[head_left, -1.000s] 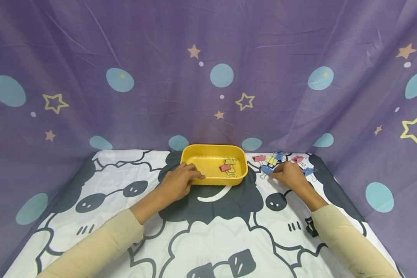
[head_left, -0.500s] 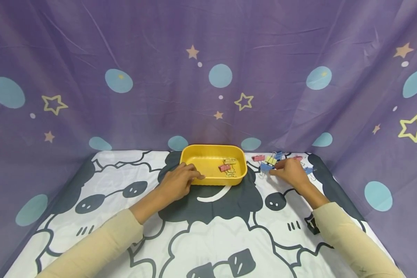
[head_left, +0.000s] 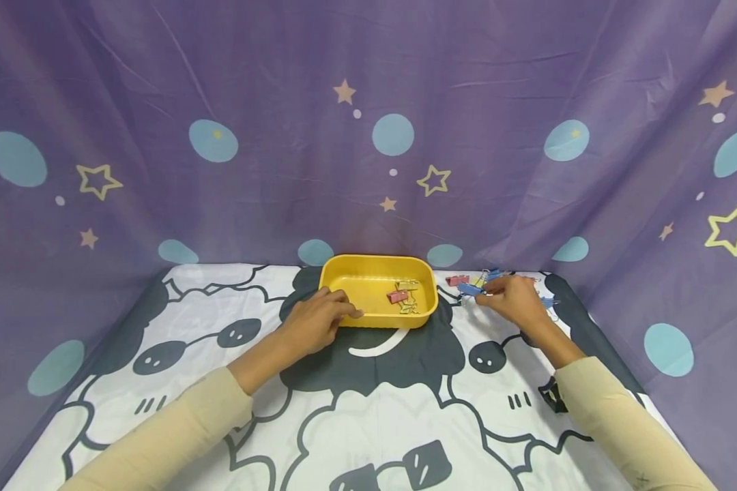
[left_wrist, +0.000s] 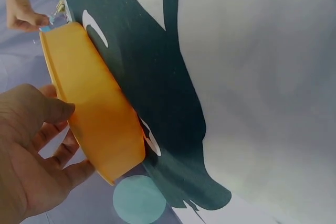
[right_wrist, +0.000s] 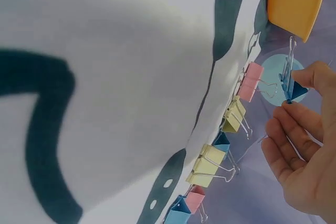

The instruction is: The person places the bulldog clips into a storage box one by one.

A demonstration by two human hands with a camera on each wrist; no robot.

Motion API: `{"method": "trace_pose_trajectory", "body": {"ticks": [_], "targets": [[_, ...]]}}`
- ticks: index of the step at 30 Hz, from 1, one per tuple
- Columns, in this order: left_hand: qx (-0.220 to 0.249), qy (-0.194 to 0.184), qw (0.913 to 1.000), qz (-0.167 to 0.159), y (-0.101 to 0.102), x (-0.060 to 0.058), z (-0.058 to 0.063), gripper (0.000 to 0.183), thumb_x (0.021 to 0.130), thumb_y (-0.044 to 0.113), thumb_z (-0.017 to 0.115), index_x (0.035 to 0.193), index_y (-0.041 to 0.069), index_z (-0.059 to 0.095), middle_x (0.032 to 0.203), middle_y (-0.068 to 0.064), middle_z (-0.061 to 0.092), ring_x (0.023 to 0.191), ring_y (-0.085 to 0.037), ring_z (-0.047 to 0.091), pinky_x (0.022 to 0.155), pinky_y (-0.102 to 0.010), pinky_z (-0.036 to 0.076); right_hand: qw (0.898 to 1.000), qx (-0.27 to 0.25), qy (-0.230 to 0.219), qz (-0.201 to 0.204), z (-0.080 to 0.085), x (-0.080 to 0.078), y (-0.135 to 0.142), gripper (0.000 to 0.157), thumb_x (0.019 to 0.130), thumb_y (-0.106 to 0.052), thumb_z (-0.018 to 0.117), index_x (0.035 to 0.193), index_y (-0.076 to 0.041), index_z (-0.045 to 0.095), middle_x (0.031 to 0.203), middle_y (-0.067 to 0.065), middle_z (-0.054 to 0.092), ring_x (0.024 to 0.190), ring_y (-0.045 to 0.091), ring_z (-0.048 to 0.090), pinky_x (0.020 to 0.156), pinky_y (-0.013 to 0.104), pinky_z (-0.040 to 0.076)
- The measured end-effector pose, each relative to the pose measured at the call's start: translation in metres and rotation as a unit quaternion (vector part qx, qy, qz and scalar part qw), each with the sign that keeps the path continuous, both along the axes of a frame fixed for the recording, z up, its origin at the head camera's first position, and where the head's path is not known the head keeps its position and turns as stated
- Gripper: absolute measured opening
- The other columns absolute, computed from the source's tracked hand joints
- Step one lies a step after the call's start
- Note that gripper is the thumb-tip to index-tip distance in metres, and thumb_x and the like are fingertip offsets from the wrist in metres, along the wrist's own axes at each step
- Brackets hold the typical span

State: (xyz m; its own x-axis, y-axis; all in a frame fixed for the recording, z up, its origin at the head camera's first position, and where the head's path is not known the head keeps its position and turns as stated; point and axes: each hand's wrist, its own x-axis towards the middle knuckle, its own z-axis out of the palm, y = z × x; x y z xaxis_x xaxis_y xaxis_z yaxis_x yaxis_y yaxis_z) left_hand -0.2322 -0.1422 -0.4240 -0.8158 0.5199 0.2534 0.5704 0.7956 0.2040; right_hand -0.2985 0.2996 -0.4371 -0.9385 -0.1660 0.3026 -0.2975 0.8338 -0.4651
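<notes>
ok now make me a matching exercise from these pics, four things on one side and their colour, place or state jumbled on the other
Things:
1. left hand
2. right hand
3. tray
4. backdrop

Colour, place or state:
A. yellow, with clips inside
B. purple, hanging behind the work area
C. gripping the edge of the container
D. pinching a blue clip

Right pairs: 1-C, 2-D, 3-A, 4-B
</notes>
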Motion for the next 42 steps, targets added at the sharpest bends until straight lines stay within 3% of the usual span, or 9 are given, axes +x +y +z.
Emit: {"method": "trace_pose_trajectory", "body": {"ticks": [6,11,20,28,42], "targets": [[0.000,0.000,1.0000,-0.008,-0.001,-0.001,0.001,0.042,0.103,0.000,0.076,0.131,0.030,0.087,0.120,0.004,0.077,0.105,-0.021,0.061,0.068,-0.038,0.056,1.000,-0.017,0.014,0.000,0.002,0.000,-0.002,0.030,0.089,-0.028,0.090,0.107,-0.003,0.090,0.098,0.017,0.086,0.087,0.032,0.084,0.074,0.037,0.061],[0.001,0.011,0.9999,-0.013,-0.002,-0.001,0.000,0.043,0.102,-0.001,0.077,0.132,0.029,0.086,0.119,0.003,0.076,0.104,-0.022,0.061,0.067,-0.037,0.056,1.000,-0.025,0.019,-0.002,0.006,0.000,-0.005,0.031,0.089,-0.028,0.090,0.109,-0.005,0.090,0.098,0.015,0.087,0.088,0.031,0.084,0.074,0.033,0.059],[-0.023,0.045,0.9983,-0.030,-0.005,-0.003,-0.003,0.043,0.103,0.001,0.077,0.134,0.029,0.085,0.118,0.001,0.074,0.102,-0.022,0.061,0.071,-0.035,0.058,0.999,-0.028,0.026,-0.003,0.011,-0.001,-0.011,0.033,0.089,-0.029,0.090,0.111,-0.004,0.090,0.101,0.017,0.087,0.092,0.034,0.083,0.078,0.039,0.059],[-0.036,0.093,0.9928,-0.066,-0.009,-0.004,-0.007,0.048,0.099,-0.005,0.077,0.136,0.024,0.085,0.114,-0.003,0.075,0.096,-0.024,0.060,0.087,-0.039,0.058,0.999,-0.033,0.029,-0.005,0.016,0.003,-0.018,0.035,0.090,-0.031,0.090,0.112,-0.003,0.089,0.106,0.018,0.087,0.097,0.037,0.083,0.081,0.042,0.061],[-0.030,0.115,0.9883,-0.096,-0.016,-0.008,-0.009,0.056,0.094,-0.012,0.074,0.136,0.025,0.085,0.112,-0.003,0.073,0.099,-0.026,0.060,0.090,-0.041,0.057,0.998,-0.050,0.032,0.004,0.026,0.004,-0.033,0.036,0.092,-0.031,0.089,0.116,-0.004,0.089,0.113,0.018,0.086,0.106,0.041,0.083,0.092,0.058,0.065]]}}
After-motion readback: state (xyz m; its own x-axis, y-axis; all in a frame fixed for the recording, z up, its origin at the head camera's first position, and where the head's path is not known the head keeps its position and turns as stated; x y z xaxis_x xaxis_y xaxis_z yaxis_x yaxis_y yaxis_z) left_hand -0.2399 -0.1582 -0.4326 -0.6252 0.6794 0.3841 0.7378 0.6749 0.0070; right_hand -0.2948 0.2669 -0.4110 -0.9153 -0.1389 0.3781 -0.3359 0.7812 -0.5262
